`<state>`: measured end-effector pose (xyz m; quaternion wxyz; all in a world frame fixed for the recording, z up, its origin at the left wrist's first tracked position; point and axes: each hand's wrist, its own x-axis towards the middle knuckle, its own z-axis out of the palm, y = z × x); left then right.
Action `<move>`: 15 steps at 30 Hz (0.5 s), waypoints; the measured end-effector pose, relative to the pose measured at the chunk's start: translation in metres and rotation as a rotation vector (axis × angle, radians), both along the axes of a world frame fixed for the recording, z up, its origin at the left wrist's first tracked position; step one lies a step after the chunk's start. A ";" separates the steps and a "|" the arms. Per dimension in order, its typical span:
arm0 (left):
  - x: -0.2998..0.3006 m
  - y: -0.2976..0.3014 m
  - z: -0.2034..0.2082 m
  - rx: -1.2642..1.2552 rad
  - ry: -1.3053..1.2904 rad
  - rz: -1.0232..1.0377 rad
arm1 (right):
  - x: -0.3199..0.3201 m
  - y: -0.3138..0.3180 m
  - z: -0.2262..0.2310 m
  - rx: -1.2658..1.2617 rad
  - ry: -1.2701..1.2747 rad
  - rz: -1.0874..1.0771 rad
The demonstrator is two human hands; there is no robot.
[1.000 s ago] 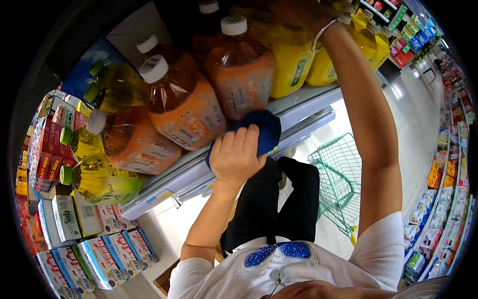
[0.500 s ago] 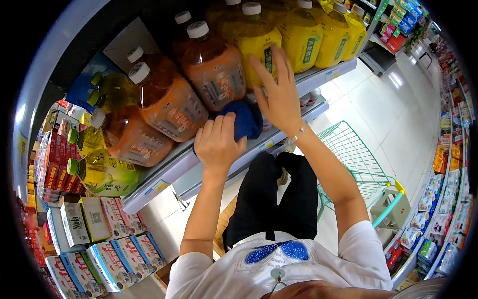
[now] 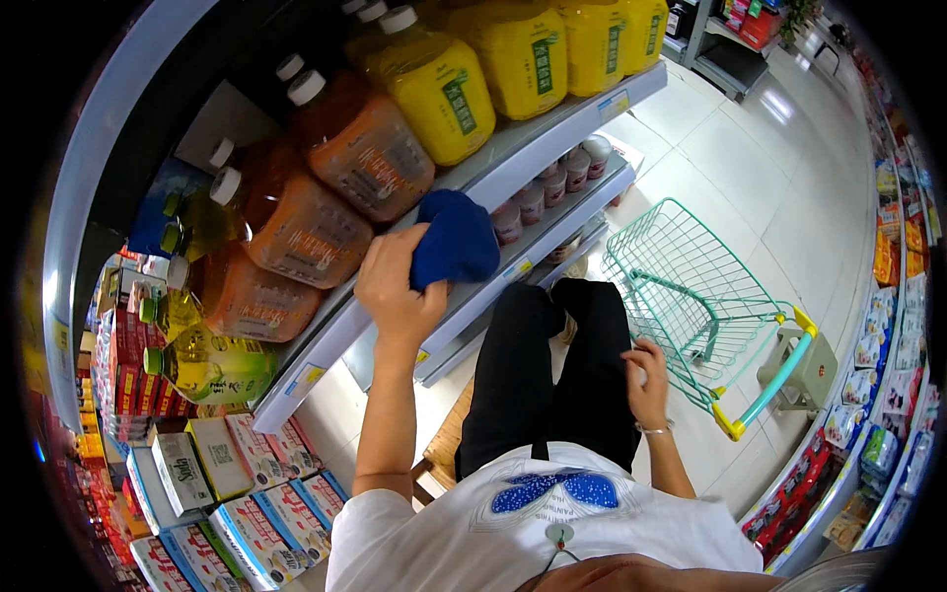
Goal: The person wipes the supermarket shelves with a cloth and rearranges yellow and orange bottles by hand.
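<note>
Head view: grasps blue cloth [image 3: 459,237] in left hand [image 3: 400,286], at the front edge of the upper shelf [image 3: 552,148], just beside orange bottles [image 3: 370,158]. Holds right hand [image 3: 646,390], with fingers partly curled, beside black trousers [image 3: 592,385] and near the green cart [image 3: 705,321]; cannot tell if gripping anything. Shows yellow bottles [image 3: 449,104] farther right on the upper shelf, and cans [image 3: 533,202] on the lower shelf [image 3: 582,219].

Head camera: worn overhead, looking steeply down, bending edges at the rim
Shirt [image 3: 414,538]: filling lower centre, nearest
Shelf [image 3: 567,138]: slanting through upper left, near
Floor [image 3: 769,187]: receding toward upper right
</note>
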<state>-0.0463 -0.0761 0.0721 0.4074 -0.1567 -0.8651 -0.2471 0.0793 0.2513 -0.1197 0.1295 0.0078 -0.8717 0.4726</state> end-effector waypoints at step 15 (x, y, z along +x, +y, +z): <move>-0.080 0.049 0.006 -0.361 -0.208 -0.014 | -0.035 0.058 -0.080 0.761 -0.184 -0.395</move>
